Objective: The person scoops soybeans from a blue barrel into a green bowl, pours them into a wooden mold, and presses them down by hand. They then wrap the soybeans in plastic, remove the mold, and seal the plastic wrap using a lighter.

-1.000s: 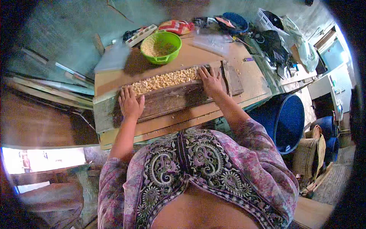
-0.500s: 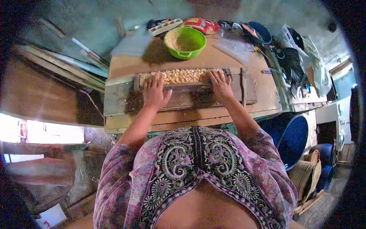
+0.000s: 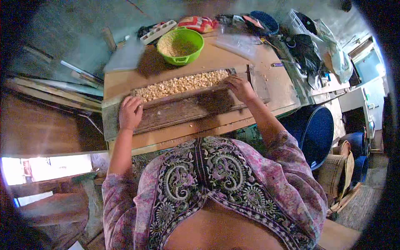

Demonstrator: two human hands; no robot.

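Wooden tray (image 3: 183, 109) of pale kernels (image 3: 181, 84) lies on the worktop (image 3: 216, 58). Left hand (image 3: 130, 112) curls closed over its left end; right hand (image 3: 239, 88) grips the right end. Step in hand: repositioning. Next move requires level, even force.

Long, weathered wooden tray (image 3: 183, 109) lying flat and slightly askew on the table (image 3: 216, 56), just below the green bowl (image 3: 180, 46). Far half filled with a strip of pale yellow kernels (image 3: 181, 84); near half bare dark wood.

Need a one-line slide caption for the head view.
Left hand and right hand grip a wooden tray of pale kernels.
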